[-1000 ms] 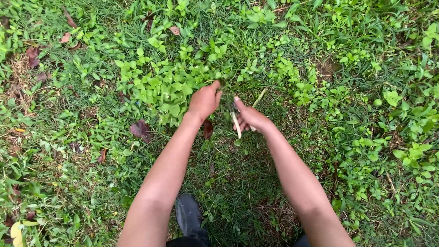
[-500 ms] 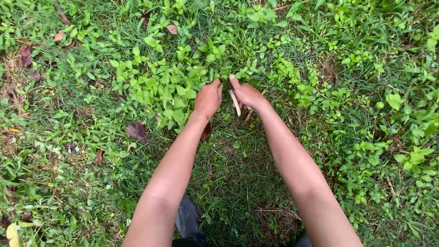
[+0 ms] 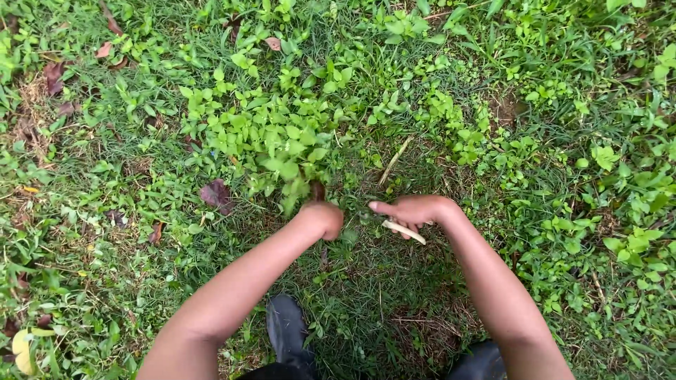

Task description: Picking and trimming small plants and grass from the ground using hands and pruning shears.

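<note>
My left hand point(image 3: 322, 218) is a closed fist low over the grass, gripping the stems of a leafy green weed clump point(image 3: 285, 158) that spreads up and away from it. A little to its right, my right hand point(image 3: 415, 210) is closed round a pale, light-coloured tool handle point(image 3: 403, 231) that sticks out toward the lower right; its working end is hidden among the stems between my two hands. Both bare forearms reach in from the bottom of the view.
Grass and broad-leaved weeds cover the ground all round. A dry stick point(image 3: 395, 159) lies just beyond my hands. Brown fallen leaves point(image 3: 216, 194) lie to the left. A dark boot point(image 3: 287, 332) stands on trodden grass below my arms.
Both hands have come back toward me, from the far side of the weed clump to its near side. My left fist now hangs onto the stems and the handle lies more level.
</note>
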